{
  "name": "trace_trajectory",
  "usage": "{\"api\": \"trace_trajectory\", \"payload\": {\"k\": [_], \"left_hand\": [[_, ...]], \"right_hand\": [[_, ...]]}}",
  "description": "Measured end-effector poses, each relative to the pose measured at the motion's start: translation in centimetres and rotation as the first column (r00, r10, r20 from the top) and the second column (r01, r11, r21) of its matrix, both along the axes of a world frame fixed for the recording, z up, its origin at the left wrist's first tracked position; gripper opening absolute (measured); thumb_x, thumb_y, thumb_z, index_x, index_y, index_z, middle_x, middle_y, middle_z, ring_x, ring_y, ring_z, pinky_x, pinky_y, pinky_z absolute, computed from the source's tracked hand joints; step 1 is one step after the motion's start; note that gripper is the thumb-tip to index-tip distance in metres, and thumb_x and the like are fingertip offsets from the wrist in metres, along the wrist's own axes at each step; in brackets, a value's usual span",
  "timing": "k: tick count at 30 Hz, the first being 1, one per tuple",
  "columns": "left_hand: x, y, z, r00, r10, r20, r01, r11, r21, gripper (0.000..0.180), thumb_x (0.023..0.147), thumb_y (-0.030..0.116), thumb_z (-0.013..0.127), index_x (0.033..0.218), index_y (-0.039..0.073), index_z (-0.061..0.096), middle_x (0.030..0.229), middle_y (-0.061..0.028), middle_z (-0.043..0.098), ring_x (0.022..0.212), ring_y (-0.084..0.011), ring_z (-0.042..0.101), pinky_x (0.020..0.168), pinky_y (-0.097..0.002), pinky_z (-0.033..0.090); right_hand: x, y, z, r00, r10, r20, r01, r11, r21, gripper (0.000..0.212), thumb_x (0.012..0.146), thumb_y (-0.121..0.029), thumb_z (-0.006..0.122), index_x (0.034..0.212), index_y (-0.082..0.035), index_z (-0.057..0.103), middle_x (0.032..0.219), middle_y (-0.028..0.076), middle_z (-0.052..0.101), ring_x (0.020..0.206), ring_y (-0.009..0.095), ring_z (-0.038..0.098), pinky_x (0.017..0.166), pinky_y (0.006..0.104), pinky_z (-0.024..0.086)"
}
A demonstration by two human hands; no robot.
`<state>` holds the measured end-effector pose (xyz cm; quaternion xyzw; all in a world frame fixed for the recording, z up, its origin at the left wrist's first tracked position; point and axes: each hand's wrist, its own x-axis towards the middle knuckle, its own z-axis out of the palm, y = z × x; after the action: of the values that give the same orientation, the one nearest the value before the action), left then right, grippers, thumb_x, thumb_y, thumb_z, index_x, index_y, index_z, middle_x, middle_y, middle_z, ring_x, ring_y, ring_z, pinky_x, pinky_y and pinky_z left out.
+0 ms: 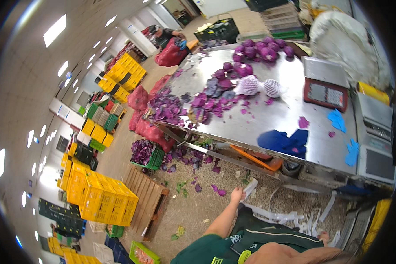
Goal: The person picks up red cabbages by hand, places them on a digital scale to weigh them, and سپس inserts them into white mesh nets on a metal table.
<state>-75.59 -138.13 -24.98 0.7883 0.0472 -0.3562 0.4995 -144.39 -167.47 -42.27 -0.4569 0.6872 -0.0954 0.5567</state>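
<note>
At the far left, stacks of yellow crates point(102, 197) stand on the floor, with a bare wooden pallet point(148, 199) just beside them. Near the pallet, a green crate point(150, 155) holds purple cabbage leaves, and more purple scraps lie scattered over the gritty floor point(193, 207) around it. In the lower middle, the person's left hand point(238, 194) reaches down from a bare forearm and is clenched around a white strip point(251, 188), close to the floor. More white strips point(290, 216) lie in a loose tangle just to its right. The right hand is out of view. Above, the steel tabletop point(268, 119) carries a heap of purple cabbage trimmings point(165, 108) at its left edge, 2 cabbages in white net sleeves point(259, 86) near the middle, and a row of whole red cabbages point(262, 49) at the back. A blue cloth point(284, 141) lies on the near edge, and a red scale point(325, 93) sits further right.
</note>
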Motion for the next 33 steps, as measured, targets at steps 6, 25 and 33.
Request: {"api": "trace_trajectory", "payload": {"k": [6, 25, 33], "left_hand": [[0.2, 22.2, -5.0, 0.836, -0.479, -0.268, 0.54, 0.806, 0.242, 0.044, 0.09, 0.039, 0.047, 0.093, -0.001, 0.064, 0.08, -0.0115, 0.069, 0.076, -0.0273, 0.068, 0.072, -0.0392, 0.052], [15.0, 50.5, -3.4, 0.59, 0.791, -0.161, -0.613, 0.569, 0.548, 0.024, 0.093, 0.021, 0.054, 0.104, 0.0, 0.052, 0.078, -0.0114, 0.064, 0.061, -0.0266, 0.061, 0.058, -0.0411, 0.053], [36.6, 55.4, 1.3, 0.713, 0.701, -0.016, -0.599, 0.621, 0.506, 0.022, 0.094, 0.023, 0.051, 0.088, 0.003, 0.054, 0.071, -0.01, 0.059, 0.066, -0.0244, 0.061, 0.06, -0.0391, 0.053]], "right_hand": [[44.9, 16.1, 9.3, 0.743, 0.61, 0.275, -0.661, 0.734, 0.157, 0.029, 0.094, -0.027, 0.056, 0.105, -0.002, 0.063, 0.081, 0.008, 0.066, 0.067, 0.017, 0.064, 0.056, 0.0277, 0.05], [101.5, 37.9, 26.2, -0.306, 0.843, 0.442, -0.948, -0.315, -0.057, 0.037, 0.092, -0.029, 0.058, 0.123, -0.009, 0.059, 0.1, 0.004, 0.069, 0.089, 0.013, 0.066, 0.075, 0.0285, 0.053], [127.5, 34.1, 58.5, -0.308, 0.856, 0.414, -0.34, 0.307, -0.889, 0.011, 0.085, -0.008, 0.059, 0.093, -0.004, 0.065, 0.095, 0.006, 0.065, 0.088, 0.017, 0.06, 0.081, 0.0315, 0.047]]}}
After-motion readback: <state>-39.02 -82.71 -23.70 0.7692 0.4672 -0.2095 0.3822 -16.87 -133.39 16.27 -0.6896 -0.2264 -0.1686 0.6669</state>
